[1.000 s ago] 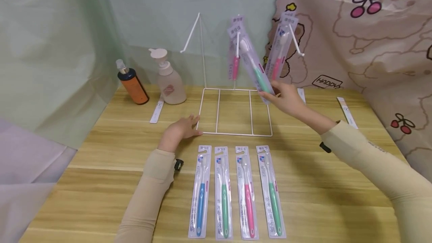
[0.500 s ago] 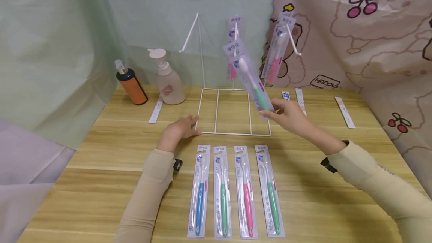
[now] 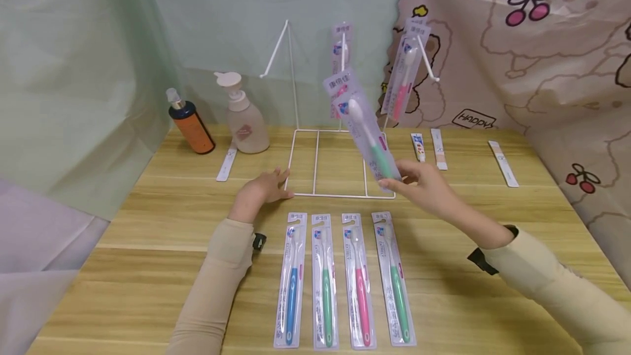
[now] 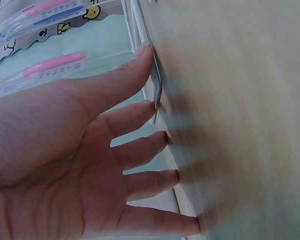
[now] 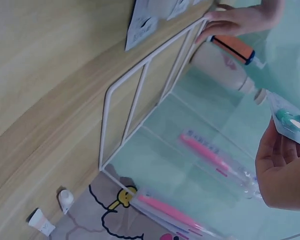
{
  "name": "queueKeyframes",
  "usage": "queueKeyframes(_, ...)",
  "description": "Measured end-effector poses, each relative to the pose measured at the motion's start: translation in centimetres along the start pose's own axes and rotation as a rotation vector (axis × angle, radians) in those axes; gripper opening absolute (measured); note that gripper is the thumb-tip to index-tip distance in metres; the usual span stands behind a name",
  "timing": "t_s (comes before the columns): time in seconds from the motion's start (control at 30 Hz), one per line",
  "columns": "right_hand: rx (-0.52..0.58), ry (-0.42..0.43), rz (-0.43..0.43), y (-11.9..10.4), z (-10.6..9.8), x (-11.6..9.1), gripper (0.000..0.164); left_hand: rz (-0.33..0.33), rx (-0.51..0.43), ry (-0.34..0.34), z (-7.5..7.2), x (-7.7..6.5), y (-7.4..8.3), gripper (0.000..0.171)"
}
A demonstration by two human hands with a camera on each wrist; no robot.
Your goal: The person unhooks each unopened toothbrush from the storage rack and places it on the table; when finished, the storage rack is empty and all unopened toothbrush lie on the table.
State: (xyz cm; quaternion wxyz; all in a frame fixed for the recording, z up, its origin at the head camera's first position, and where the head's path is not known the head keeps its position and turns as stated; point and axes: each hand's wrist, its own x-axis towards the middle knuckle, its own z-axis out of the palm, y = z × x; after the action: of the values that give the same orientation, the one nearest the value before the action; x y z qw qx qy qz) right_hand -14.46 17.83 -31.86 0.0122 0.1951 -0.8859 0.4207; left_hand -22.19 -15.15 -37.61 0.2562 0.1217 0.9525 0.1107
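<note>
My right hand [image 3: 424, 185] pinches the bottom end of a packaged green toothbrush [image 3: 368, 138], held tilted in the air with its header up and to the left. Its top overlaps the middle hook of the white wire display rack [image 3: 340, 196] in the head view. On that hook hangs a packaged pink toothbrush [image 3: 341, 48]; more pink ones [image 3: 404, 81] hang on the right hook. The left hook [image 3: 274, 51] is bare. My left hand [image 3: 263, 188] rests with spread fingertips on the table, thumb at the rack's front left corner. The left wrist view shows its palm [image 4: 85, 165] holding nothing.
In front of the rack lie several packaged toothbrushes in a row: blue [image 3: 292, 289], green [image 3: 326, 289], pink [image 3: 361, 289] and green [image 3: 398, 289]. A pump bottle [image 3: 246, 125] and an orange spray bottle [image 3: 193, 127] stand left. A small tube [image 3: 418, 147] and white strips [image 3: 503, 163] lie right.
My right hand has drawn the green toothbrush down and toward me; its header, earlier up behind the middle hook's arm, is now lower and in front of it. My left hand has stayed put.
</note>
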Motion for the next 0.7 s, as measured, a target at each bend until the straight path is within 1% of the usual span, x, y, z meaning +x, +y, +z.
queueKeyframes(0.1,0.038,0.004,-0.017,-0.2,0.2,-0.4,0.025,0.001,0.002,-0.001,-0.1,-0.1,0.0,0.072)
queueKeyframes(0.17,0.091,-0.002,-0.019,-0.3,0.3,-0.8,0.026,0.003,0.005,-0.002,-0.1,-0.1,0.0,0.072)
queueKeyframes(0.27,0.175,-0.022,-0.004,-0.5,0.5,-1.4,0.03,0.003,0.003,-0.002,0.0,-0.1,0.0,0.072)
queueKeyframes(0.37,0.225,-0.045,0.028,-0.6,0.7,-2.1,0.035,-0.001,-0.002,-0.003,0.0,-0.2,-0.1,0.072)
queueKeyframes(0.53,0.223,-0.075,0.1,-0.2,0.9,-3.5,0.036,-0.006,-0.007,-0.002,0.0,-0.3,-0.2,0.072)
queueKeyframes(0.6,0.223,-0.091,0.114,0.1,0.9,-4.2,0.035,-0.004,-0.003,0.0,0.0,-0.3,-0.2,0.072)
queueKeyframes(0.7,0.215,-0.14,0.141,0.7,0.8,-5.7,0.035,0.005,0.003,0.0,0.0,-0.2,-0.1,0.072)
